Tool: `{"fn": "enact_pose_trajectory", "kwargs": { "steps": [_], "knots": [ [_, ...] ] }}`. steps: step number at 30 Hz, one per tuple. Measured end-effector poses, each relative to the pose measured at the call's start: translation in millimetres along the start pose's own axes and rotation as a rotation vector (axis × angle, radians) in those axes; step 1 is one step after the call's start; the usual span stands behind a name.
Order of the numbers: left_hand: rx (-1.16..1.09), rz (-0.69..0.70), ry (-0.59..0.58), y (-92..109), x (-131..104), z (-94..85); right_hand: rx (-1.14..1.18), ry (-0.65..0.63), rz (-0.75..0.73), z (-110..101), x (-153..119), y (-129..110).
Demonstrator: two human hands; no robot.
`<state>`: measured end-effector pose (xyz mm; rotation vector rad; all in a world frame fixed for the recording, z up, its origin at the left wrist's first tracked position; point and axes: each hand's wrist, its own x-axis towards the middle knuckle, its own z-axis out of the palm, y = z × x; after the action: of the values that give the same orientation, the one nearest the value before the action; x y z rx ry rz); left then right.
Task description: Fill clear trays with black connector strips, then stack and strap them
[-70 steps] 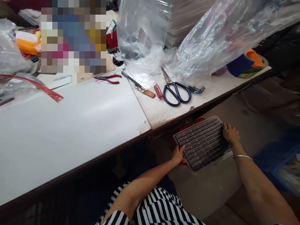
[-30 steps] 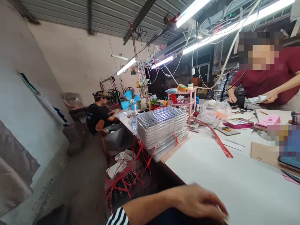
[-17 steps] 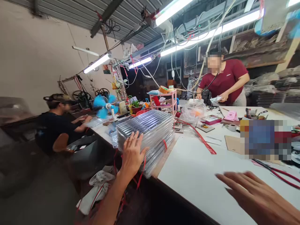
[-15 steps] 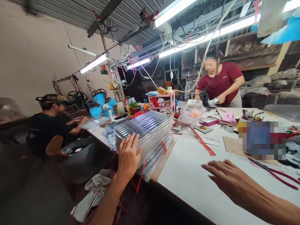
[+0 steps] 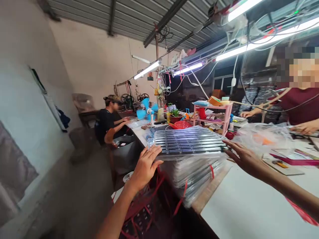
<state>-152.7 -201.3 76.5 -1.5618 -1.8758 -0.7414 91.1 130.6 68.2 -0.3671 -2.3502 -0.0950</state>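
Note:
My left hand (image 5: 147, 167) is at the near left corner of a flat clear plastic tray (image 5: 186, 141) with rows of dark, shiny strips. Its fingers lie over the corner and the thumb stands out below the front edge. At the tray's right end, my right hand (image 5: 245, 159) has its outstretched fingertips against the edge, so the tray is held between both hands. The tray sits turned across a stack of similar clear trays (image 5: 191, 172) tied with red ribbon. Its left end juts past the stack. Whether it touches the stack is hard to see.
The white tabletop (image 5: 239, 202) stretches right of the stack. Behind stand a pink rack (image 5: 225, 116), a blue fan (image 5: 149, 111), a potted plant (image 5: 175, 114) and a clear plastic bag (image 5: 264, 136). One co-worker (image 5: 107, 119) sits at left; another (image 5: 296, 103) stands at right.
My right hand has come from over the tabletop to the tray's right end. The top tray has turned relative to the stack, with my left hand still at its corner. The view has swung left.

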Motion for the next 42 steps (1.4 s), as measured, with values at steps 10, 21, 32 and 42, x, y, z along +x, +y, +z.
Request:
{"fn": "enact_pose_trajectory", "kwargs": {
  "steps": [10, 21, 32, 42],
  "knots": [
    [-0.336, -0.166, 0.028, -56.7, 25.5, 28.6, 0.255, 0.035, 0.258, -2.9, -11.0, -33.3],
    [-0.276, -0.184, 0.013, -90.3, 44.5, 38.4, 0.029, -0.008, -0.108, 8.7, -8.0, -20.3],
    [-0.190, -0.176, 0.265, 5.5, 82.9, 5.1, -0.037, 0.415, 0.483, -88.2, -72.8, -17.7],
    [-0.111, -0.200, -0.541, 178.7, 64.9, 123.6, -0.269, -0.129, 1.208, -149.8, -257.9, -30.3]
  ]
}}
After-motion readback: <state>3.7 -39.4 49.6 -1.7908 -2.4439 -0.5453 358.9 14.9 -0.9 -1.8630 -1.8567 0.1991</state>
